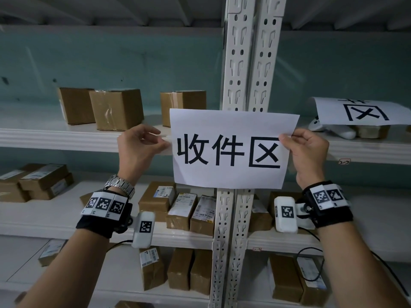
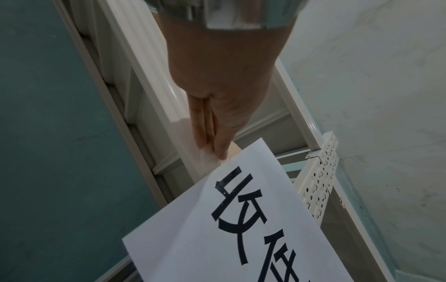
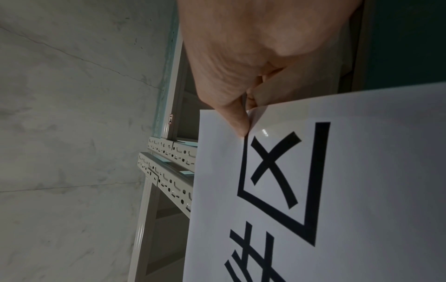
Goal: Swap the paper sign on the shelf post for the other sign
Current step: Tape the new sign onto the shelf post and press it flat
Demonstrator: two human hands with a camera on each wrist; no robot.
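A white paper sign point(image 1: 224, 121) with three large black characters hangs in front of the perforated white shelf post point(image 1: 246, 63), covering its middle. My right hand point(image 1: 287, 141) pinches the sign's right edge between thumb and fingers; the right wrist view shows the thumb point(image 3: 236, 118) on the sign point(image 3: 374, 152). My left hand point(image 1: 161, 140) pinches a strip of clear tape point(image 1: 166, 145) at the sign's left edge; the left wrist view shows its fingers point(image 2: 205, 133) by the sign's point(image 2: 193, 238) corner. The other sign point(image 1: 333, 112) lies on the upper right shelf.
Cardboard boxes point(image 1: 115, 107) stand on the upper left shelf, and labelled parcels point(image 1: 182, 210) fill the shelves below. The other sign drapes over a white object point(image 1: 340, 132) and a box. A teal wall backs the shelving.
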